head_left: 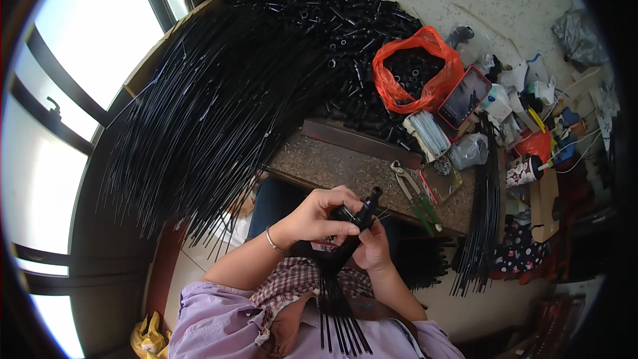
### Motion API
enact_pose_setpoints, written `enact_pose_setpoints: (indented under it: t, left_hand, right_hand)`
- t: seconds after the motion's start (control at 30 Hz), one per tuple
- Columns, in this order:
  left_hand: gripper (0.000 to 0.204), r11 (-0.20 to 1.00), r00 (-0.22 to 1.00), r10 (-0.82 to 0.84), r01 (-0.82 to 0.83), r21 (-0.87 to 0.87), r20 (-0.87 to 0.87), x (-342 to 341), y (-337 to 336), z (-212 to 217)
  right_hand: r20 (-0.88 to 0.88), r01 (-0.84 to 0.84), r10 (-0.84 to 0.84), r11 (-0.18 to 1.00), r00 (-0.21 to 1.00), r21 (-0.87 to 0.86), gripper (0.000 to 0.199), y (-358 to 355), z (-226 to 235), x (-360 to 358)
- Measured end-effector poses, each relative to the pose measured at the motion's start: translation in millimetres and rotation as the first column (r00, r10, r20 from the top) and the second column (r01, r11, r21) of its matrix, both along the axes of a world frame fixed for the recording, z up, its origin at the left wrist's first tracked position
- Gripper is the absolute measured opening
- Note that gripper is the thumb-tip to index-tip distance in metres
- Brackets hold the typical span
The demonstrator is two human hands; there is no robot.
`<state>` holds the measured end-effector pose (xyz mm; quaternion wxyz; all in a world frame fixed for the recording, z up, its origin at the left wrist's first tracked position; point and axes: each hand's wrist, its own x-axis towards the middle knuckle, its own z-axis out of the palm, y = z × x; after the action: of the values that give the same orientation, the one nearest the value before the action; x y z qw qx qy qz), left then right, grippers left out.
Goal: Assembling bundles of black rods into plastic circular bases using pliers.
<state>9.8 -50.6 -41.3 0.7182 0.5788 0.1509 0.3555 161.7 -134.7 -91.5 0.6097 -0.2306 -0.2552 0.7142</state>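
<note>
Speckled stone worktop [345, 169] beside bright windows, crowded with black parts. Small black plastic tube fitting [364, 211] held up just off the near edge of the worktop, over the lap. Left hand [319, 216] curled over it from above, fingers closed on the fitting, thin metal bangle [274, 242] at the wrist. Right hand [373, 247] below and touching, fingers wrapped round a bundle of thin black rods [335, 299] that runs down across the checked cloth [292, 282] on the lap. Both hands shut tight, no gap showing.

Green-handled metal pliers [415, 193] lying near the near right edge of the worktop, close beside the hands but apart. Further in, red-orange plastic bag [415, 70] open, holding small black ring-shaped pieces. Phone with a red case [463, 98] leaning just right of the bag. Heap of short black tubes [345, 33] across the far side. Large fan of long black rods [219, 113] spilling over the left edge toward the windows. Second hanging sheaf of black rods [482, 226] off the right end. Assorted clutter at the far right corner, too small to tell apart.
</note>
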Motion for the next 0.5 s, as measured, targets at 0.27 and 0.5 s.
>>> enact_pose_setpoints:
  t: [0.27, 0.5]
  left_hand:
    - [0.016, 0.962, 0.877, -0.271, 0.262, 0.077, 0.398, 6.6, 5.6, 1.8]
    - [0.018, 0.893, 0.779, -0.401, 0.450, 0.015, 0.483, 21.5, 0.2, -6.4]
  right_hand:
    - [0.023, -0.316, 0.316, 0.938, 0.948, 0.139, 0.024, -9.5, 2.7, -2.2]
    - [0.117, -0.333, 0.312, 0.875, 0.943, 0.350, 0.025, -7.8, 11.6, -0.9]
